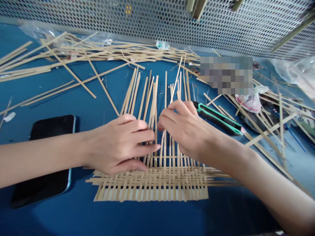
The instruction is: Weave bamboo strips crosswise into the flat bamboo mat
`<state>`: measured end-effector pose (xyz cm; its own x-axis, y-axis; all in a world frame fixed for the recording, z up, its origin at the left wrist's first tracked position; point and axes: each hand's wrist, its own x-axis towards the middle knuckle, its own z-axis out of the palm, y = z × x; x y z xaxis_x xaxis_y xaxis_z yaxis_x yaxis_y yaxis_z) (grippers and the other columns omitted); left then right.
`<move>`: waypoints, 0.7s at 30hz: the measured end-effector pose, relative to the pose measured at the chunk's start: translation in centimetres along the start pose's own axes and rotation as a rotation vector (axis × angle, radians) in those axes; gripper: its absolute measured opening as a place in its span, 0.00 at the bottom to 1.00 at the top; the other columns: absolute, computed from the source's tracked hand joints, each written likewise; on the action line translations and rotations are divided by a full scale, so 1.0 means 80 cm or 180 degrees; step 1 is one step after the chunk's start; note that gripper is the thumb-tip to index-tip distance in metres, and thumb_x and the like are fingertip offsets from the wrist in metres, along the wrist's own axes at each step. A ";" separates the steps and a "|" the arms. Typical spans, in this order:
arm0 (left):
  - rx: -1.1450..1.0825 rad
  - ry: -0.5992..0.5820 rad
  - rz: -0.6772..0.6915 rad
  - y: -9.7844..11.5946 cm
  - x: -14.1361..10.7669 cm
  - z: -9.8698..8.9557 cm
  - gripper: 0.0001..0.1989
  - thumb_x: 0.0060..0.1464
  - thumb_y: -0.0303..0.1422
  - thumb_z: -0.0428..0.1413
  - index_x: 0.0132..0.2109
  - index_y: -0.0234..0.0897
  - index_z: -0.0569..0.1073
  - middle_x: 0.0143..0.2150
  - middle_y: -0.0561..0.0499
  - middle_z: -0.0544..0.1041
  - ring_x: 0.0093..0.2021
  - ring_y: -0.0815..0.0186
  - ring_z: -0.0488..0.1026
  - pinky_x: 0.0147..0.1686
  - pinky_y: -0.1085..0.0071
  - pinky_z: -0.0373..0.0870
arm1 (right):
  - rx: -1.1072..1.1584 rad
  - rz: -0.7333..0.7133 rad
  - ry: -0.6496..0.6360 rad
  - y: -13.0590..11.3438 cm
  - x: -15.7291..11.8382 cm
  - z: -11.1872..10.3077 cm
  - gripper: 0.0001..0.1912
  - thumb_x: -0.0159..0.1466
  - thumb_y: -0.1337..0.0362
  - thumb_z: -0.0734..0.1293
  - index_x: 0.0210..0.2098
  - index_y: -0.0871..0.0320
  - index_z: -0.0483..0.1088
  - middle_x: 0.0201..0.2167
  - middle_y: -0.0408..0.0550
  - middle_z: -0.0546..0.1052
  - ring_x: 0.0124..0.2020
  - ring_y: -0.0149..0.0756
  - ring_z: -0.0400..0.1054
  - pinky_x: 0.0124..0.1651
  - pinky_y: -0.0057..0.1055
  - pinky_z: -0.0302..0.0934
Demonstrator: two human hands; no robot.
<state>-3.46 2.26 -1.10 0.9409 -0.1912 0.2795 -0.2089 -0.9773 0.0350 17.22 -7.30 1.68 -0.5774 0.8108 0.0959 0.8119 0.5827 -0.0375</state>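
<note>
A partly woven mat of pale, flat strips, which look like bamboo [169, 177], lies on the blue table. Its crosswise strips are packed near the front, while long lengthwise strips [136, 93] fan out beyond them. My left hand [123, 142] rests palm down over the left side, fingers stretched across the lengthwise strips and thumb on the weave. With fingertips pinched together, my right hand [183, 124] holds one slanted bamboo strip [176, 80] above the others. One crosswise strip [159, 156] sits slightly apart from the dense weave. My right fingers partly hide the pinch.
A dark phone [52, 127] lies under my left forearm. Beyond my right wrist is a green-and-black utility knife [219, 118]. Loose strips [98, 54] are heaped at the back and right, with crumpled plastic [251, 100] among them. A perforated metal panel [147, 19] stands behind.
</note>
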 end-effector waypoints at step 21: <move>0.0733 -0.0288 -0.0108 0.022 0.007 0.007 0.32 0.68 0.45 0.32 0.47 0.32 0.76 0.45 0.47 0.75 0.44 0.58 0.65 0.37 0.61 0.55 | -0.0195 0.0020 -0.0108 -0.002 -0.001 -0.002 0.18 0.67 0.79 0.48 0.38 0.68 0.69 0.37 0.58 0.67 0.40 0.49 0.54 0.41 0.43 0.50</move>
<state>-3.12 0.35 -1.40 0.9686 -0.1552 0.1944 -0.1204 -0.9763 -0.1797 17.13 -7.47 1.82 -0.5742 0.8164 0.0620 0.8186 0.5740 0.0230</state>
